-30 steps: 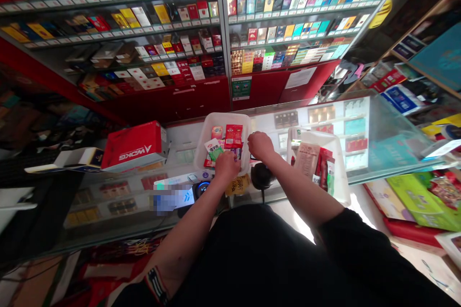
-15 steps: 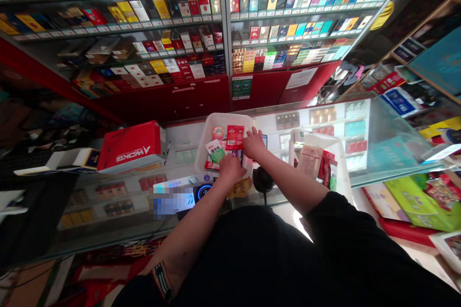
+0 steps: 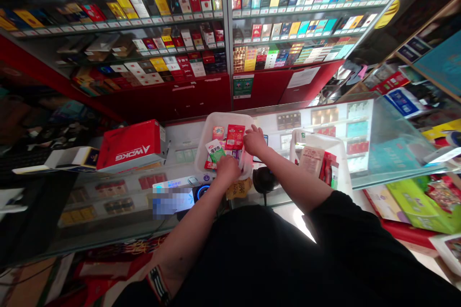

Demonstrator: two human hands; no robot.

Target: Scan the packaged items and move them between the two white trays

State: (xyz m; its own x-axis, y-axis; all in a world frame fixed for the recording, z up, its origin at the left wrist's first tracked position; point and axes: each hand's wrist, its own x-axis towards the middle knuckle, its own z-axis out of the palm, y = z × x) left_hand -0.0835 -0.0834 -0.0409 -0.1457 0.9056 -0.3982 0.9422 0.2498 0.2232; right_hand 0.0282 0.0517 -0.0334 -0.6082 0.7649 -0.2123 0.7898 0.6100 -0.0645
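A translucent white plastic tub (image 3: 205, 129) stands on the glass counter with several small snack packets inside. My left hand (image 3: 228, 171) reaches over its near side, fingers closed at the lower corner of a green and white snack packet (image 3: 215, 150), which lies tilted. At the tub's right rim is my right hand (image 3: 256, 143), its fingers slightly apart and the tips beside the edge of a red snack packet (image 3: 235, 136). Also in the tub is a round pinkish pack (image 3: 218, 133). Part of a phone (image 3: 265, 141) shows behind my right hand.
A second white tub (image 3: 342, 153) with brown and red packets stands to the right. Near me are a black device (image 3: 264, 180), a yellow-brown packet (image 3: 238, 189) and a lit screen (image 3: 173, 197). A red box (image 3: 131, 146) stands left. Cigarette shelves (image 3: 194, 26) line the back.
My left hand has shifted slightly left and down at the green and white packet. My right hand has barely moved, and the packets lie almost as before.
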